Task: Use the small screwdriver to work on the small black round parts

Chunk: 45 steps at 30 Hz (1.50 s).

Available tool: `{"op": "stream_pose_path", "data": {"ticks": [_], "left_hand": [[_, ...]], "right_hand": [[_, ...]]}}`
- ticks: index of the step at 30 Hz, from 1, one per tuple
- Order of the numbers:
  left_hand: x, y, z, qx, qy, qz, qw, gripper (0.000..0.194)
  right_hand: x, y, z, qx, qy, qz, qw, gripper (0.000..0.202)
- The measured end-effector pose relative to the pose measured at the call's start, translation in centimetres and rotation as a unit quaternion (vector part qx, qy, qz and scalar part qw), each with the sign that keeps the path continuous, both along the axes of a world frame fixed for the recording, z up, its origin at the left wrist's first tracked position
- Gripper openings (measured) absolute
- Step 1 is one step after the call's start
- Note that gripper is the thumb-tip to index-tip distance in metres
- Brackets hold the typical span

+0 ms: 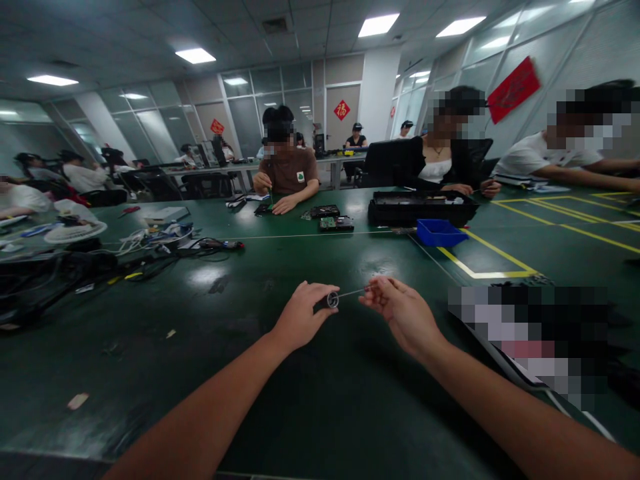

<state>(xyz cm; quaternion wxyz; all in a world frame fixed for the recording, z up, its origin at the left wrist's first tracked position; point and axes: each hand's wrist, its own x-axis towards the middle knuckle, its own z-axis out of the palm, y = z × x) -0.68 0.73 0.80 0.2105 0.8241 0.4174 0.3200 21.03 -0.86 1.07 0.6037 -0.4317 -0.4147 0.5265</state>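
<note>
My left hand [303,315] grips a small dark cylinder [332,300] with a round, silvery open end. A thin metal rod [352,293] runs from that end across to my right hand [400,308], whose fingers are pinched round its far end. Both hands are held over the green table [300,413], with a small gap between them. What lies inside the cylinder is too small to make out.
A blue bin [440,233] and a long black case [423,209] stand ahead on the right. Circuit-board parts [337,223] lie in front, tangled cables [165,243] at left. A pixelated item lies at right. Several people sit around.
</note>
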Motion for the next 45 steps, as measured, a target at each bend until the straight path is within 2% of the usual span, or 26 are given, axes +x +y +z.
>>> {"op": "stream_pose_path", "data": {"ticks": [3, 7, 15, 22, 26, 28, 34, 40, 45], "left_hand": [[0.1, 0.0, 0.0, 0.009, 0.034, 0.002, 0.999, 0.035], [0.1, 0.1, -0.1, -0.011, 0.048, 0.008, 0.999, 0.038], [0.2, -0.1, 0.1, -0.023, 0.04, 0.017, 0.999, 0.038], [0.3, -0.3, 0.4, -0.043, 0.027, 0.006, 0.999, 0.038], [0.2, -0.2, 0.3, -0.052, 0.014, -0.005, 0.999, 0.037], [0.1, -0.2, 0.1, -0.044, 0.008, -0.007, 0.999, 0.037], [0.0, 0.1, -0.3, -0.03, 0.006, -0.003, 1.0, 0.037], [0.0, 0.1, -0.3, -0.026, -0.004, 0.006, 1.0, 0.037], [-0.1, 0.2, -0.4, -0.018, -0.009, 0.002, 1.0, 0.038]], "right_hand": [[0.2, 0.4, -0.2, -0.051, 0.057, -0.003, 0.997, 0.023], [0.2, 0.6, -0.8, -0.008, 0.0, -0.059, 0.998, 0.026], [0.1, 0.0, -1.0, 0.072, -0.124, -0.052, 0.988, 0.03], [0.0, -0.2, -0.4, 0.058, -0.141, -0.053, 0.987, 0.034], [0.2, -0.8, 0.9, 0.061, -0.27, -0.056, 0.959, 0.035], [0.2, -1.2, 1.3, 0.069, -0.3, -0.06, 0.95, 0.034], [0.3, -1.6, 1.0, 0.146, -0.343, -0.01, 0.928, 0.016], [0.1, -1.5, 0.8, 0.105, -0.386, -0.004, 0.916, 0.034], [-0.3, -1.7, 0.8, 0.134, -0.373, -0.02, 0.918, 0.022]]}}
